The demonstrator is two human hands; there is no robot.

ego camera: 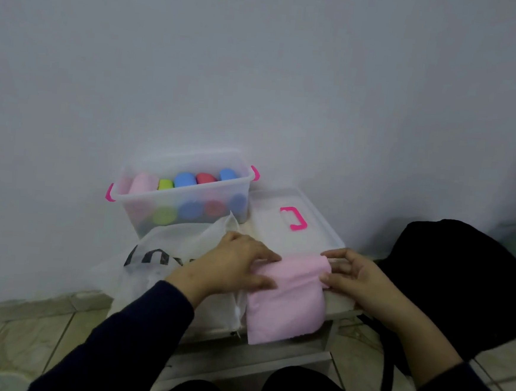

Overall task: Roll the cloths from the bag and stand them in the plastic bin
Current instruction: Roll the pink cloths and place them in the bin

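A pink cloth (285, 302) lies on the low white table, its far end rolled up and its near end hanging over the front edge. My left hand (239, 264) grips the roll's left end, and my right hand (352, 276) pinches its right end. Behind them stands the clear plastic bin (181, 217) with pink latches. Several rolled cloths stand in it: pink (143, 183), green (165, 184), blue (185, 179) and red (205, 178). The white bag (165, 256) with dark lettering lies crumpled at the left, under my left wrist.
The bin's clear lid (291, 225) with a pink handle lies flat to the right of the bin. A black bag (453, 281) sits on the floor at the right. A grey wall rises behind. The tiled floor (23, 331) surrounds the low table (337, 303).
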